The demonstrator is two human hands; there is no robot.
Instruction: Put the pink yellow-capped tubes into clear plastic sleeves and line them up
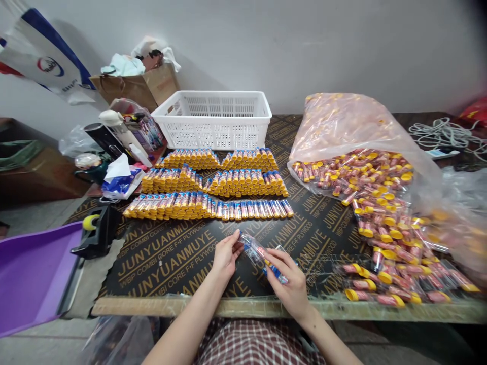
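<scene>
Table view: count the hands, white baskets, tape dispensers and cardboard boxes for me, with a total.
Left hand and right hand: 2
White baskets: 1
Tape dispensers: 1
Cardboard boxes: 1
Total: 5

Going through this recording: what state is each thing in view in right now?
left hand, gripping one end of the clear plastic packet
right hand, gripping the packet's other end
clear plastic packet, held above the board, tubes inside
yellow-capped tubes, lying side by side in rows
plywood board, flat, bearing the rows
pink plastic bag, open, packets spilling out
white plastic basket, upright
tape dispenser, upright, yellow roll loaded
</scene>
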